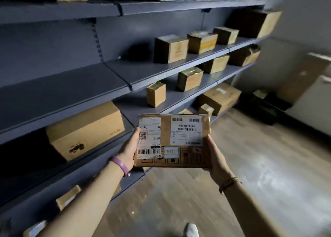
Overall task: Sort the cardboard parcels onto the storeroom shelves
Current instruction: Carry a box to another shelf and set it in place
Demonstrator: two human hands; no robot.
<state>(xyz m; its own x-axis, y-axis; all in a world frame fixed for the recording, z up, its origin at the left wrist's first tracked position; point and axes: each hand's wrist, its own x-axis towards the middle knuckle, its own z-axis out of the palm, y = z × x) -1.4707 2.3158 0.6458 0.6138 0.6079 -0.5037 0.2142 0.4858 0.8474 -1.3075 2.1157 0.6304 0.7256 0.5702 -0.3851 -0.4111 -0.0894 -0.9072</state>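
Grey metal shelves (114,75) run down a dim storeroom above a pale wood-look floor (250,165), brown boxes dotted along them. The far corner is blurred. A flat cardboard parcel (172,141) with white labels, print too small to read, is held before the shelves, left hand (128,150) and right hand (215,155) each with a grip on one side.

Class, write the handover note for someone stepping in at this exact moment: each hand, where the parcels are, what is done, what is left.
Left hand grips the left edge of the labelled parcel; right hand grips its right edge. The parcel is held flat in front of the grey shelves, not yet on any of them.
Done: many parcels already sit on the shelves, among them a large box on the left and a row of small boxes higher up.
Left: shelve the held parcel; bare shelf space shows to the upper left.
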